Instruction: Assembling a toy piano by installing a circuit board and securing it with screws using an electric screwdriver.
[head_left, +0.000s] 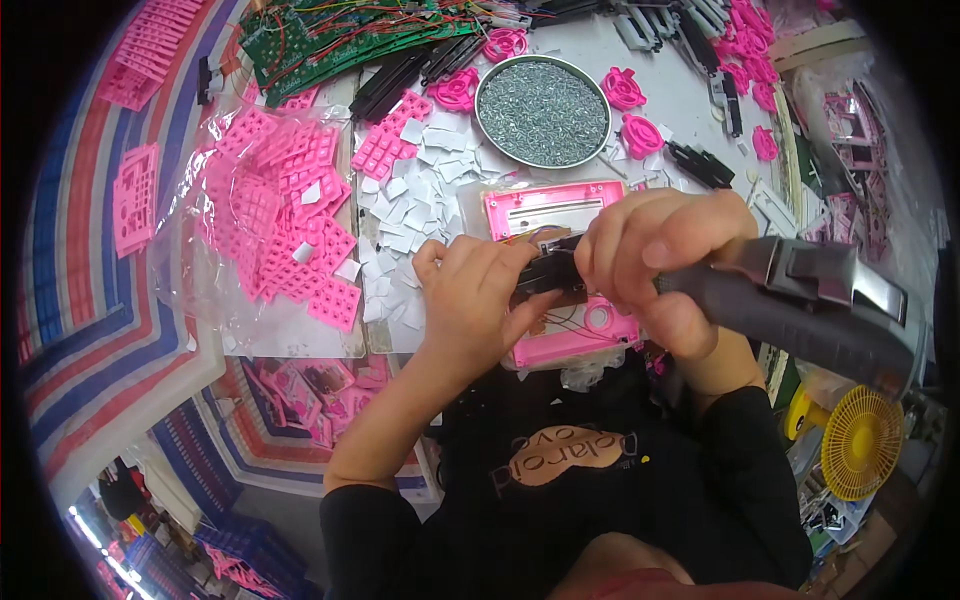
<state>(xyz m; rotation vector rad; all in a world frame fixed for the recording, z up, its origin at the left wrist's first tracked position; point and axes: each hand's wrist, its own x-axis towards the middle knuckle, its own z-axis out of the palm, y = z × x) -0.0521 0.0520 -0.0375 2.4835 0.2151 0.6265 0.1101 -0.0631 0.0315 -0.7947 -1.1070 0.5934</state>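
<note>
A pink plastic casing (556, 350) lies in front of me, with thin wires and a pale panel inside it. My left hand (478, 290) reaches over its left side, thumb and fingers closed on a black plastic part (545, 274). Gripped in my right hand (665, 255) is a dark grey electric screwdriver (800, 305) with a silvery lever, its body slanting out to the right. The tool's tip is hidden behind my fingers, near the black part; whether the two touch I cannot tell.
Beyond the casing stands a round tray (478, 112) of small screws. White paper-like pieces (415, 205) and pink keypads (290, 215) in a plastic bag cover the left. Green circuit boards (330, 50) with wires lie at the back. A yellow fan (862, 443) stands at lower right.
</note>
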